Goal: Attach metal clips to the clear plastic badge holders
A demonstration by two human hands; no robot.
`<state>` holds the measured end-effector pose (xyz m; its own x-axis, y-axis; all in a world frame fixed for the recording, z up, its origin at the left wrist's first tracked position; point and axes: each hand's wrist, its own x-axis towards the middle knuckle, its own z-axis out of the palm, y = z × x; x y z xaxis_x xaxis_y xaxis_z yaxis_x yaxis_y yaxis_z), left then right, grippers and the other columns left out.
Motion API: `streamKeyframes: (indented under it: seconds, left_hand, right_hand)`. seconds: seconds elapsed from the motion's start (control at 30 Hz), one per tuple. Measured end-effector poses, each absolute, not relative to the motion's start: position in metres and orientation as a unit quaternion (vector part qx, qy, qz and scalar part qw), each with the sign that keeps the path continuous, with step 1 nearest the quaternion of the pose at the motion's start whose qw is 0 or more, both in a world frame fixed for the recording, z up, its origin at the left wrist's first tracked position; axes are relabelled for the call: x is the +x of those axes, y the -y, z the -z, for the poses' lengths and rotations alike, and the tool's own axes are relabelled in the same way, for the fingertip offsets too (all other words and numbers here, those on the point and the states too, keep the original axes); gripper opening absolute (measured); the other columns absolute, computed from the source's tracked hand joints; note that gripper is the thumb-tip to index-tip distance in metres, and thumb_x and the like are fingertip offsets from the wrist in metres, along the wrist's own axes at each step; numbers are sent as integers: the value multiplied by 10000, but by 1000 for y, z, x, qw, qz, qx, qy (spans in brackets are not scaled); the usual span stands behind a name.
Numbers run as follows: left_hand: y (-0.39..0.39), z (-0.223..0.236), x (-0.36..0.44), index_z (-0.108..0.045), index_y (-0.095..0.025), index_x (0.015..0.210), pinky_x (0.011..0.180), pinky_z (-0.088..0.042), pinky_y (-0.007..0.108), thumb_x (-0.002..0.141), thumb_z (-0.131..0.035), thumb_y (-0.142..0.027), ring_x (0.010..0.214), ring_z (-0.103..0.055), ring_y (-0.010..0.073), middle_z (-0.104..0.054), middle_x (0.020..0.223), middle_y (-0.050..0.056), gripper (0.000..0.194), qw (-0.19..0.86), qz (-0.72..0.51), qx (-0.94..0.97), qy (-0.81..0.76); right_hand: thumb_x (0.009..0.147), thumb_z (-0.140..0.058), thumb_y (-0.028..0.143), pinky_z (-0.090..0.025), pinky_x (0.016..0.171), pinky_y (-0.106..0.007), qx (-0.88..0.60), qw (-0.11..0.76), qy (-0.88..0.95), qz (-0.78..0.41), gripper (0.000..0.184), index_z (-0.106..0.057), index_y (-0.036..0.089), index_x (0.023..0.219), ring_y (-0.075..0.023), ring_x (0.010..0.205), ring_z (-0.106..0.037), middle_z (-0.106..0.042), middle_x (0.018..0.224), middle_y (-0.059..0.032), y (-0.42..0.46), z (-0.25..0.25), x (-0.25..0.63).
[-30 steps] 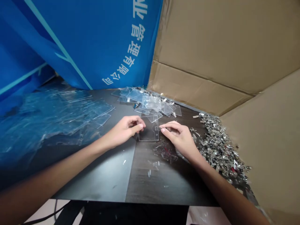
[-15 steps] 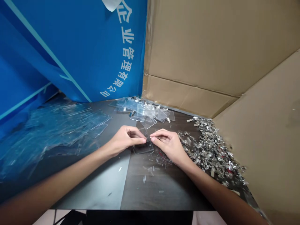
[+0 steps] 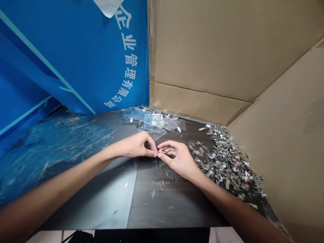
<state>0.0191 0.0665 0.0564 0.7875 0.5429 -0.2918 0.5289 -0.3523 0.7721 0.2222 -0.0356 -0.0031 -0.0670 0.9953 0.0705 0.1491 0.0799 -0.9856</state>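
**Head view: two hands pinch a small metal clip above a clear plastic badge holder**

Both hands work close together at the middle of a dark laminate tabletop (image 3: 174, 209). The right hand (image 3: 178, 159) has its thumb and fingers closed narrowly on a small metal clip (image 3: 162, 152), a thin, shiny piece that is partly hidden by the fingers. The left hand (image 3: 134, 145) is curled, with its fingertips (image 3: 153, 153) pinched tight just beside the clip; what they grip, if anything, is hidden. The clear plastic badge holder (image 3: 148, 163) lies flat under both hands, its rigid, glossy sheet partly covered by them.

Behind it sits a loose stack of similar clear holders (image 3: 152, 120), overlapping at odd angles. To the right spreads a glittering heap of metal clips (image 3: 225, 162), jumbled and dotted with red. Small transparent plastic bits (image 3: 164, 177) are scattered just below the hands. On the left, a crumpled sheet of thin clear plastic (image 3: 63, 145) lies against a blue printed banner (image 3: 76, 57) with white Chinese characters. Brown corrugated cardboard (image 3: 202, 50) stands along the back and right side, creased into folded panels.
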Motion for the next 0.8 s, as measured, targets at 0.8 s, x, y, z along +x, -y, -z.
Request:
streamKeyframes:
  seconds: [0.8]
  left_hand:
    - [-237, -91, 33, -821, -204, 772, 910, -546, 362, 684, -874, -257, 889, -714, 246, -805, 813, 66, 115, 277, -159, 804, -501]
  right_hand:
    - [970, -637, 224, -617, 761, -308, -590, 467, 573, -324, 185, -798, 184, 1052, -189, 832, -752, -783, 1016, -84, 23, 6, 235]
